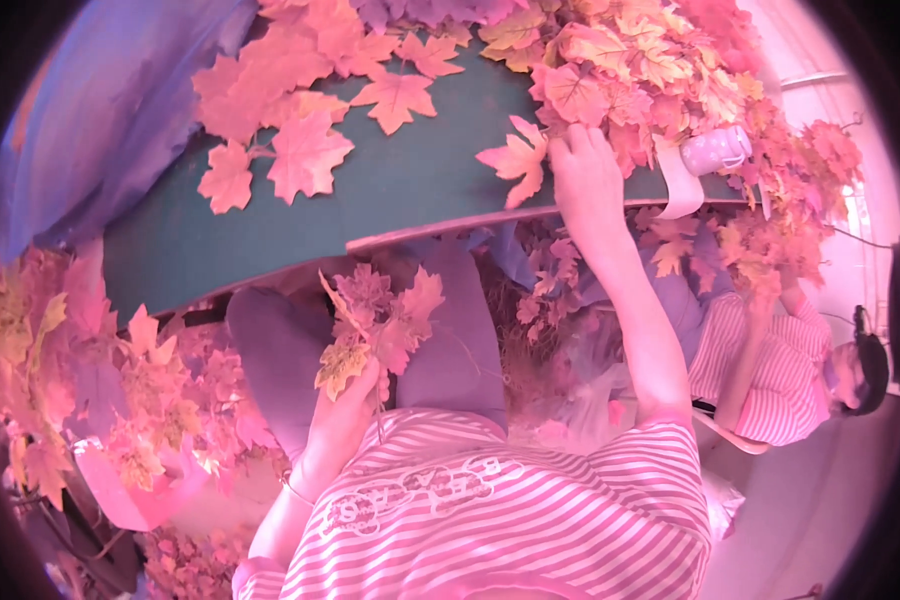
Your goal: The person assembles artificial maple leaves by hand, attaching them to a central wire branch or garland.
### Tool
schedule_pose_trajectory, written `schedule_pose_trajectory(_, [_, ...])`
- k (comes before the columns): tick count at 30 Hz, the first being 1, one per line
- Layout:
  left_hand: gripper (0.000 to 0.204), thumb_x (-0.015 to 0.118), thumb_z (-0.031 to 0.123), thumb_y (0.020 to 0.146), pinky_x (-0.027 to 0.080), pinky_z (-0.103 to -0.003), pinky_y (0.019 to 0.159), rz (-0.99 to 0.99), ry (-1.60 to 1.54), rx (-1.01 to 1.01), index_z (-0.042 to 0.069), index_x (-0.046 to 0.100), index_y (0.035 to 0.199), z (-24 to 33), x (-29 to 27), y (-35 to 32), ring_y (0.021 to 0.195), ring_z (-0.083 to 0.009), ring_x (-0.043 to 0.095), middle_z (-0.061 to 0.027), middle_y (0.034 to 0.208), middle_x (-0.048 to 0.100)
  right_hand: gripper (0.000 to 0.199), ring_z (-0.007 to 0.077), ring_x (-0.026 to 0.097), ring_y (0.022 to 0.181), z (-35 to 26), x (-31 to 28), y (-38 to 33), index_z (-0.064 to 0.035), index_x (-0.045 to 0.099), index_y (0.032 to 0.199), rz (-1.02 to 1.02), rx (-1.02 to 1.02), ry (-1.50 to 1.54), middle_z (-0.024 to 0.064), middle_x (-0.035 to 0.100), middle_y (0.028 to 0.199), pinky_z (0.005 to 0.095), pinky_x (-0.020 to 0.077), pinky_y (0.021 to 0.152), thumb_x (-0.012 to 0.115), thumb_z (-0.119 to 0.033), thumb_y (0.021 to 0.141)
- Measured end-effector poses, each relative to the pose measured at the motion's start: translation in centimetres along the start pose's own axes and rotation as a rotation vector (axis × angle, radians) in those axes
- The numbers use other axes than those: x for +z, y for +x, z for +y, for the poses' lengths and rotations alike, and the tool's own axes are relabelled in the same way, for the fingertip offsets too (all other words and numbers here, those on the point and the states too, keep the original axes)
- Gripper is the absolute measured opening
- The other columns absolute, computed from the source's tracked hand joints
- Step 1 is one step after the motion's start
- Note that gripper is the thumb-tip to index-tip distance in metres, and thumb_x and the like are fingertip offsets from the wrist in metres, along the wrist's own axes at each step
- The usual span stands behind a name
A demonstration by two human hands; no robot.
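Note:
My left hand (358, 388) is closed round the stem of a sprig of artificial maple leaves (370, 315), held upright over my lap. The sprig has several pink and yellowish leaves. At the table's near edge, my right hand (585, 175) has its fingers curled down at the border of a heap of artificial maple leaves (610, 65). A single maple leaf (520, 160) lies just left of these fingers. Whatever the right fingertips grip is hidden by the hand. More loose leaf sprigs (310, 150) lie on the dark green table (410, 180), left of the heap.
A pale roll of tape or ribbon (715, 150) sits right of my right hand, its loose strip (678, 185) hanging over the edge. Blue cloth or plastic (120, 120) covers the far left. Leaf garlands (170, 400) hang lower left. A person in a striped shirt (770, 360) sits at right.

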State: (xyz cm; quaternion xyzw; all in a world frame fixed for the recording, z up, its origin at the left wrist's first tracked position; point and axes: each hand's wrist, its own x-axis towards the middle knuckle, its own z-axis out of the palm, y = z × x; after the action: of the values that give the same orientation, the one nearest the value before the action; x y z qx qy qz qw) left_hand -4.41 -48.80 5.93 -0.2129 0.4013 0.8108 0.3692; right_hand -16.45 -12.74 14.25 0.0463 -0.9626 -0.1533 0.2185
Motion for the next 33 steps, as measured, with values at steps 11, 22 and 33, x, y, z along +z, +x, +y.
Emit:
schedule_pose_trajectory(11, [0.036,0.052,0.023,0.109,0.050,-0.023,0.076,-0.040,-0.134,-0.029,-0.001,0.055,0.136,0.0,-1.9,-0.1,0.087,-0.0090,0.056,-0.0027,0.101,0.060,0.016,0.0137,0.066,0.084,-2.1,0.6,3.3,0.0046,0.066,0.100,-0.485,0.481,1.681,0.0056,0.068,0.088,0.0314,0.0536,0.074,0.067,-0.011,0.096])
schedule_pose_trajectory(22, [0.031,0.052,0.012,0.107,0.051,-0.023,0.079,0.043,-0.130,-0.018,0.000,0.056,0.135,-0.5,-2.3,-0.5,0.087,-0.0099,0.057,-0.0020,0.101,0.060,0.024,0.0350,0.063,0.089,-4.8,-5.0,4.1,-0.0038,0.073,0.094,0.256,0.279,0.453,0.0128,0.069,0.095,0.0455,0.0499,0.079,0.068,-0.027,0.095])
schedule_pose_trajectory(33, [0.023,0.062,0.009,0.102,0.052,-0.027,0.079,0.005,-0.188,-0.017,0.008,0.057,0.124,-1.3,-3.3,0.0,0.094,-0.0119,0.061,-0.0015,0.105,0.063,0.041,0.0450,0.070,0.094,-4.2,0.2,6.7,0.0030,0.070,0.094,-0.307,0.586,0.232,0.0278,0.071,0.096,0.0547,0.0546,0.079,0.071,-0.038,0.092])
